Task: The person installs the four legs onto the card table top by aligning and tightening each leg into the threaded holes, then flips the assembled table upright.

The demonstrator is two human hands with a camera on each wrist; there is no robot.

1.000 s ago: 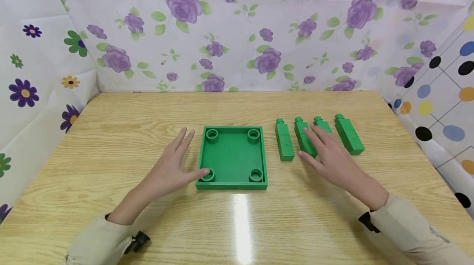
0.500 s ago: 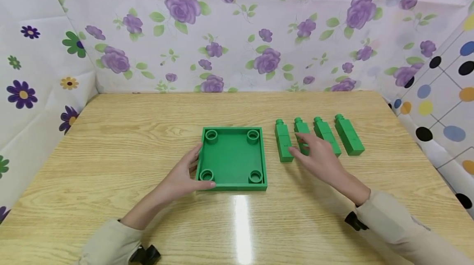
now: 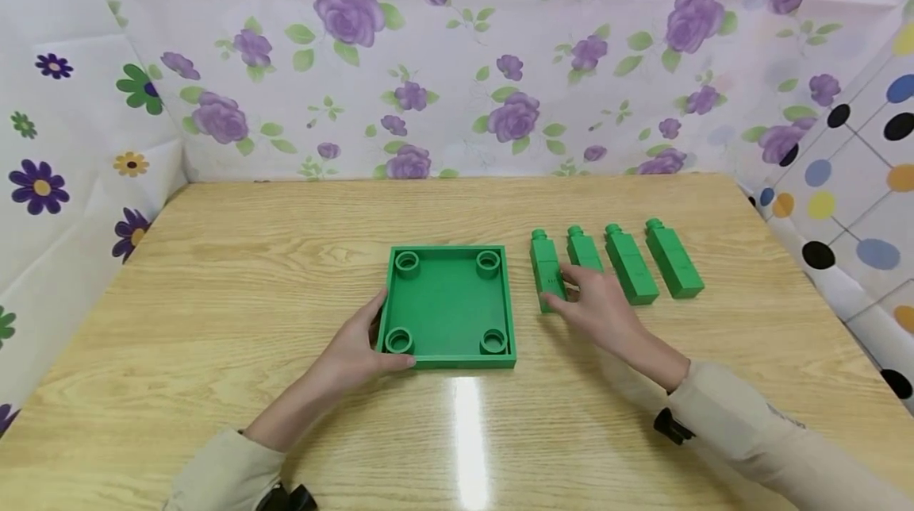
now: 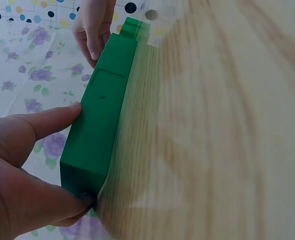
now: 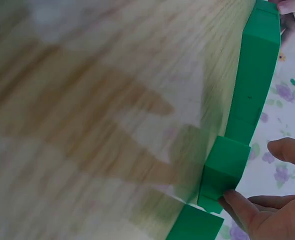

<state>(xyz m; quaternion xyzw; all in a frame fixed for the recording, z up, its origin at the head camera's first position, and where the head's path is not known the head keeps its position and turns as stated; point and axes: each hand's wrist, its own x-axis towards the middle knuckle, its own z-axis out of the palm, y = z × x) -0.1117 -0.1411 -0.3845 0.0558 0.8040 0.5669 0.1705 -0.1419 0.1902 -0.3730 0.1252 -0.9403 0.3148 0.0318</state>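
A green square board with a raised rim and a round socket in each corner lies on the wooden table. My left hand grips its near left corner, thumb along the front edge and fingers at the left side. To the right, several long green blocks with round knobbed ends lie in a row. My right hand reaches round the near end of the leftmost block. In the right wrist view its fingertips touch that block's side, while the thumb stands off from it. The second block is partly hidden behind this hand.
Two more green blocks, the third and the rightmost one, lie beyond my right hand. A flowered cloth hangs behind the wooden table, and a dotted sheet stands along its right side.
My left hand has moved onto the board's near left corner and taken hold of it. My right hand has shifted left from above the middle blocks to the leftmost block, its fingers drawing together.
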